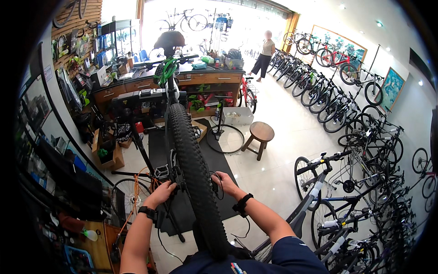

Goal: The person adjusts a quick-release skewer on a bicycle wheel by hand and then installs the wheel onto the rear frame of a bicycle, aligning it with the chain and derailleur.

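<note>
A black knobby bicycle tire (191, 157) runs upright down the middle between my two hands, on a bike held up in front of me. My left hand (162, 192) is closed at the left side of the wheel, by a pedal (162, 172) and dark parts near the hub; what its fingers hold is hidden. My right hand (224, 183) is closed at the wheel's right side, beside a thin dark cable loop (221, 194). What sits between its fingertips is too small to tell. Each wrist wears a black band.
A wooden stool (261, 132) and a loose tire ring (226, 145) stand ahead right on the floor. Rows of bikes (315, 98) line the right. A cluttered workbench (210, 73) stands ahead, a person (264, 52) beyond it. Orange cord (135, 201) hangs at my left.
</note>
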A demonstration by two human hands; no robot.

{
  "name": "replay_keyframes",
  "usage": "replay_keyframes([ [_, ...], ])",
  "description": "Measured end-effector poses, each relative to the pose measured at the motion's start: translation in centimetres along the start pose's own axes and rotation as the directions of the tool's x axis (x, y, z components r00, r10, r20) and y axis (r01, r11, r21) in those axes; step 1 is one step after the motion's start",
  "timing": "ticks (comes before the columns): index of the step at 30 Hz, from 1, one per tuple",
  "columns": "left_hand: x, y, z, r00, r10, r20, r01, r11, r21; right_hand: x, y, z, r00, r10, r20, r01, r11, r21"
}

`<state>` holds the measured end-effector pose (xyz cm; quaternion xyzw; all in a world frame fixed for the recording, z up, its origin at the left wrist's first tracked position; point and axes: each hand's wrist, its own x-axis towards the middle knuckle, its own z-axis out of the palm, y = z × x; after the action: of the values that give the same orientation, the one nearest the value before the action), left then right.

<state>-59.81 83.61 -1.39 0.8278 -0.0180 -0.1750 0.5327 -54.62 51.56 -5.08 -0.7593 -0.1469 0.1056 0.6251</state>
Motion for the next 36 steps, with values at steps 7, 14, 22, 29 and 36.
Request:
replay_keyframes([
  [7, 0.4, -1.5, -0.7, 0.966, 0.254, 0.049, -0.253, 0.891, 0.377, -0.5, -0.9, -0.1, 0.994, -0.071, -0.083, 0.071, 0.997, -0.009],
  [14, -0.5, 1.0, 0.2, 1.000, 0.016, 0.006, -0.017, 0.998, 0.067, 0.7, 2.3, -0.1, 0.998, -0.065, 0.000, 0.064, 0.987, 0.149],
  [22, -0.3, 1.6, -0.1, 1.000, 0.013, 0.028, -0.015, 0.996, 0.090, 0.5, -0.1, -0.7, 0.995, -0.090, 0.043, 0.085, 0.990, 0.113],
  [29, 0.5, 0.4, -0.4, 1.000, 0.001, 0.026, -0.003, 0.996, 0.094, 0.6, 0.7, 0.1, 0.984, -0.164, -0.067, 0.154, 0.979, -0.134],
  [36, 0.5, -1.4, -0.4, 0.999, 0.030, 0.015, -0.031, 0.998, 0.048, -0.2, 1.0, 0.6, 0.995, -0.059, -0.076, 0.062, 0.997, 0.044],
])
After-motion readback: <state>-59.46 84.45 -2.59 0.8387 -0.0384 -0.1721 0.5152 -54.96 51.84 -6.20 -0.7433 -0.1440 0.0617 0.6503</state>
